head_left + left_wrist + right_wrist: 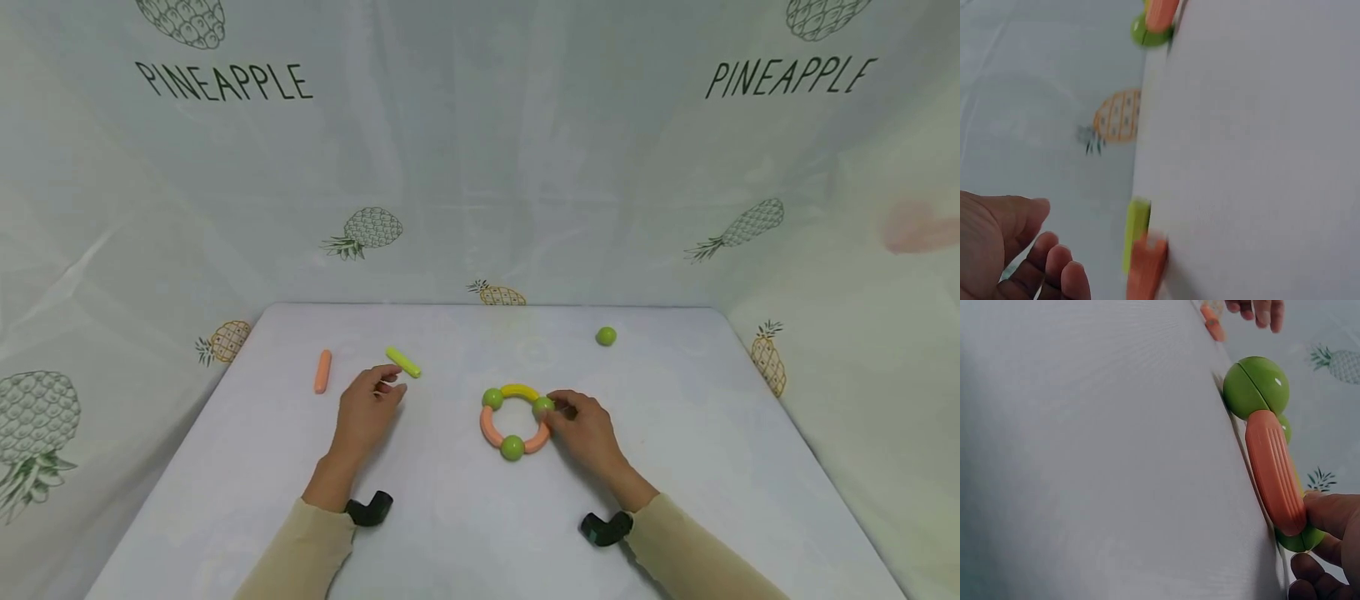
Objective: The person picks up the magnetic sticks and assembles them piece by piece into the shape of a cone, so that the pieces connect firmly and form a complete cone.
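A toy ring of green balls joined by curved bars lies on the white table. Two of its bars are orange, like the orange bar (1275, 472) facing the right wrist camera, and one is a yellow bar (519, 390). My right hand (590, 429) pinches the green ball (543, 407) on the ring's right side between thumb and fingers. Over the table left of the ring, my left hand (367, 408) holds nothing, its fingers loosely bent. Just beyond its fingertips lies a yellow-green bar (403, 362).
A loose orange bar (322, 372) lies on the table left of my left hand. One separate green ball (607, 336) sits near the back right edge. Pineapple-printed cloth (480, 167) hangs behind the table and at both sides.
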`<state>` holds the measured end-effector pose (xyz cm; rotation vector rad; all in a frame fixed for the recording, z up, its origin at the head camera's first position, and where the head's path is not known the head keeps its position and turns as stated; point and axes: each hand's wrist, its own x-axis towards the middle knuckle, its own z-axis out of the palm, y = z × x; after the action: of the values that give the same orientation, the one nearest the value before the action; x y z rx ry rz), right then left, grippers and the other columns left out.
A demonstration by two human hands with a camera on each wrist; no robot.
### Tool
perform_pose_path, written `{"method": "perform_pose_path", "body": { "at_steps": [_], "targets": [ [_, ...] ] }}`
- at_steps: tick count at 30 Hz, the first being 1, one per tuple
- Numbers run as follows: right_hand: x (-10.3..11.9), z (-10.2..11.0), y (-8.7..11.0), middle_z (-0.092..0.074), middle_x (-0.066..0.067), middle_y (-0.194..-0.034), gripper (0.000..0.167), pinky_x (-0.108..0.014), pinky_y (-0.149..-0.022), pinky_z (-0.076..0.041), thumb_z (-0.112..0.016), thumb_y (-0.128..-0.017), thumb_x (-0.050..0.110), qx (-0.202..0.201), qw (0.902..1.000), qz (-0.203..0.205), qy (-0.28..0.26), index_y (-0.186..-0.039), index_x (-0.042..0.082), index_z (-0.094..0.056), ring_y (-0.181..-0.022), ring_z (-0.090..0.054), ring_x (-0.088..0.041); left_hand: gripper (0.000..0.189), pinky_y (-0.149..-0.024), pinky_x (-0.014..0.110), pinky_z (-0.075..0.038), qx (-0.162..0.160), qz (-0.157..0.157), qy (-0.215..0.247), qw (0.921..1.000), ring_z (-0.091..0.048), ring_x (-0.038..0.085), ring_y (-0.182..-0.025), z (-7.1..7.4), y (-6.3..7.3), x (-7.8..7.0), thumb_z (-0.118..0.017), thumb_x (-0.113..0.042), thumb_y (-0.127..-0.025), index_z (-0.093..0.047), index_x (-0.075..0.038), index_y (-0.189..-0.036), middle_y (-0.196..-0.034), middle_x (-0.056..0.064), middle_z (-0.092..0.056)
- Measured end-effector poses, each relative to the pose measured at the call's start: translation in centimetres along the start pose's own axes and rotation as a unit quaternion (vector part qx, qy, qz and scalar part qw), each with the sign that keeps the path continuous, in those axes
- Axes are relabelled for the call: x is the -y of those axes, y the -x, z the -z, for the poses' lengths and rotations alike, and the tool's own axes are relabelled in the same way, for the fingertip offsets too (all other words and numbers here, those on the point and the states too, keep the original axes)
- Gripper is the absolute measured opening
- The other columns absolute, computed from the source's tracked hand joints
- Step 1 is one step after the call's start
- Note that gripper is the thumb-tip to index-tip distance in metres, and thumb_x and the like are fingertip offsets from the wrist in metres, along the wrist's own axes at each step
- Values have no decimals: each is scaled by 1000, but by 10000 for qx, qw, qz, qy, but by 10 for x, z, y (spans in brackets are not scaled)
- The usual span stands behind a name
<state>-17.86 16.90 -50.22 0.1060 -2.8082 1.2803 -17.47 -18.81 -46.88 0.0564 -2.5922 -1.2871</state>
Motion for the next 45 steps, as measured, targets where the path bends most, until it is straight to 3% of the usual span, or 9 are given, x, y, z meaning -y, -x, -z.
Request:
{"method": "perform_pose_path", "body": {
  "at_steps": [9,14,20,27,33,40,45],
  "targets": [
    [-2,-3,0,-71,-6,-108,34,-38,-87,-48,-79,-95,27,-16,10000,2,-3,-125,10,-74,-99,-59,-22,35,-78,23,-47,-584,344,-513,9964,-62,27,-108,63,-23,43,-68,-20,-104,-68,-6,-136,-125,16,-68],
    [-2,-4,1,-71,-6,-108,34,-38,-87,-48,-80,-95,27,-29,10000,17,-33,-124,10,-74,-98,-59,-22,38,-71,20,-47,-592,503,-744,9942,-63,28,-104,79,-30,59,-67,-23,-104,-66,-5,-137,-123,16,-68],
    [-2,-3,0,-70,-6,-107,34,-38,-87,-47,-80,-95,28,-37,10000,11,-20,-124,11,-74,-98,-59,-22,46,-83,32,-49,12,617,-700,9956,-60,29,-109,65,-28,58,-70,-26,-103,-61,-4,-143,-126,18,-65],
    [-2,-3,0,-71,-6,-108,35,-38,-87,-48,-80,-95,27,-68,10000,39,-23,-124,10,-74,-98,-60,-23,69,-98,51,-49,824,743,-624,9919,-59,35,-121,39,-21,45,-72,-46,-99,-49,-7,-151,-139,19,-59],
    [-3,-4,-1,-71,-6,-108,35,-38,-88,-48,-80,-95,28,-50,10000,-20,-5,-125,11,-74,-99,-59,-22,81,-99,53,-50,1066,774,-754,9884,-57,38,-123,28,-22,40,-78,-46,-93,-43,-3,-152,-140,21,-56],
    [-4,-2,-1,-70,-5,-108,34,-37,-87,-47,-80,-95,28,-24,10000,8,2,-124,12,-74,-98,-58,-22,64,-102,54,-49,1311,651,-777,9862,-57,38,-127,28,-25,46,-74,-34,-98,-49,-4,-149,-142,19,-62],
    [-4,-3,-1,-70,-5,-107,34,-37,-87,-47,-80,-95,29,-6,10000,-11,-29,-124,12,-74,-98,-58,-22,40,-101,52,-51,1368,212,-659,9882,-61,36,-123,34,-25,53,-64,-15,-105,-59,-7,-144,-134,17,-68]
  ]
}}
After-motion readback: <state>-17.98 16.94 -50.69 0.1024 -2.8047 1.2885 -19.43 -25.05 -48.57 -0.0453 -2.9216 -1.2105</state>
